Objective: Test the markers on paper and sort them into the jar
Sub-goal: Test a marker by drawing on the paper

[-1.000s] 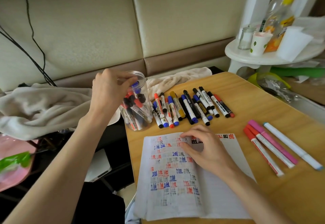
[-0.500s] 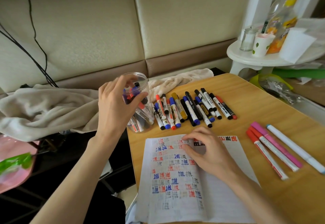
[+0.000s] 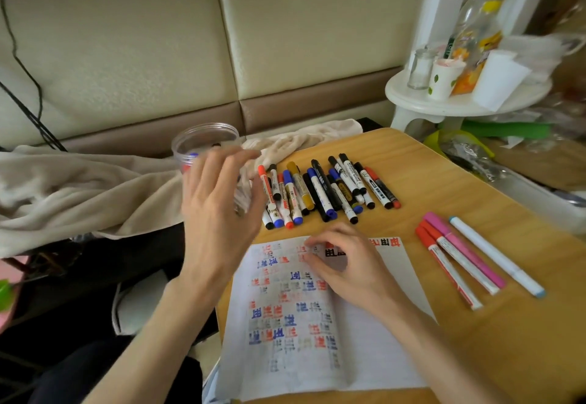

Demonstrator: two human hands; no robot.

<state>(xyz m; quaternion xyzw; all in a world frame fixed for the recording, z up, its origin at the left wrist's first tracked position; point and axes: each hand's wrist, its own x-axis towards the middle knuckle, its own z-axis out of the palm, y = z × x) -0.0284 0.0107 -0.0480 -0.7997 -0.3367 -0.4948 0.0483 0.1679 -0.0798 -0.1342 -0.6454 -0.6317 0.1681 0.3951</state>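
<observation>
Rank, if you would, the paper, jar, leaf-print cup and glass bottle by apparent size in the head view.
1. paper
2. jar, partly behind the left hand
3. cup and bottle: nearly alike, the cup slightly wider; both stand farther away, so I won't rank them.

Beige blanket [image 3: 79, 194] left of the table [image 3: 475, 356]; paper cup [image 3: 444, 78] and glass jar [image 3: 420, 69] on white stand [image 3: 418, 103].
</observation>
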